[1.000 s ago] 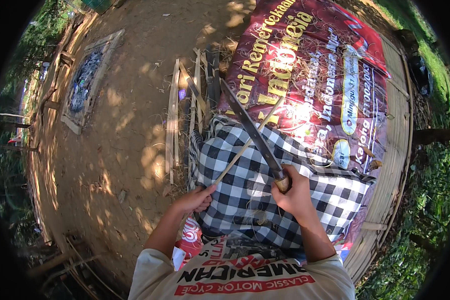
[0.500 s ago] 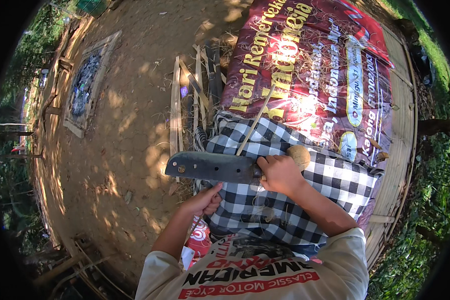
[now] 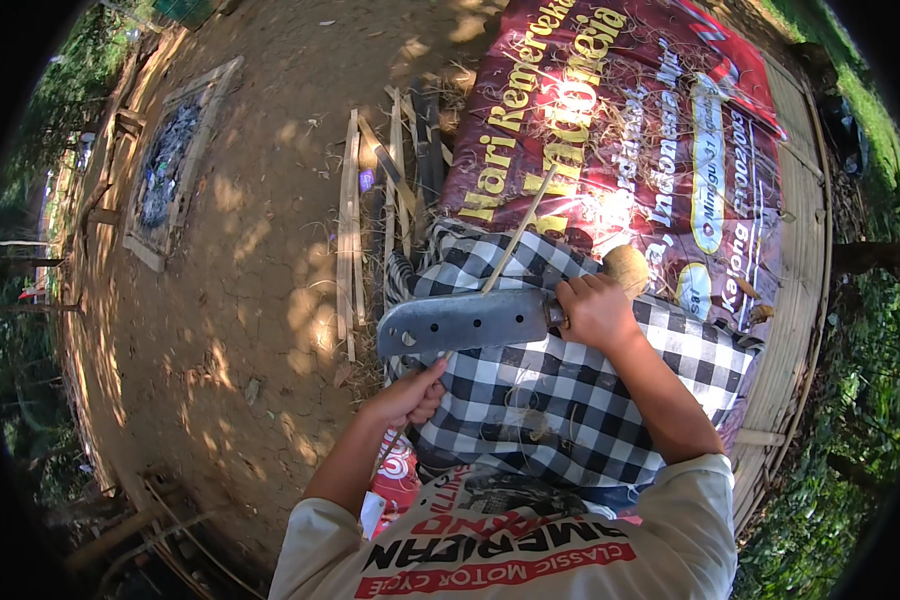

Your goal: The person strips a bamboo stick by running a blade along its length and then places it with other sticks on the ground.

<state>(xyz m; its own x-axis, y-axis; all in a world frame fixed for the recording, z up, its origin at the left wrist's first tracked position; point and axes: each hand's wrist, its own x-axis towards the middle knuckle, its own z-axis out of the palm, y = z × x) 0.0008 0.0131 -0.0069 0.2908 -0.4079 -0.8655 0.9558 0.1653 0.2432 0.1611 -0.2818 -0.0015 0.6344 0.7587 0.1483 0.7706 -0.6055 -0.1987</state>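
My right hand [image 3: 598,311] is wrapped round the handle of a broad machete [image 3: 460,322] with several holes in its dark blade and a rounded wooden end knob [image 3: 626,268]. The blade lies level across my lap, its tip to the left. From beneath it a thin bamboo stick [image 3: 523,226] slants away up and to the right. Just under the blade, my left hand [image 3: 410,396] is closed with the thumb on top, pinching the near end of that stick. A black-and-white checked cloth [image 3: 570,400] covers my lap.
Ahead, a maroon printed banner [image 3: 490,150] strewn with thin shavings covers a bamboo platform [image 3: 795,290]. Long wooden strips [image 3: 350,240] lie on the dirt to the left of it. Farther left is a framed ash pit [image 3: 175,160].
My right hand has slid the machete to the right and slightly away from me. The stick's far end has shifted a little to the right. My left hand stays nearly in place.
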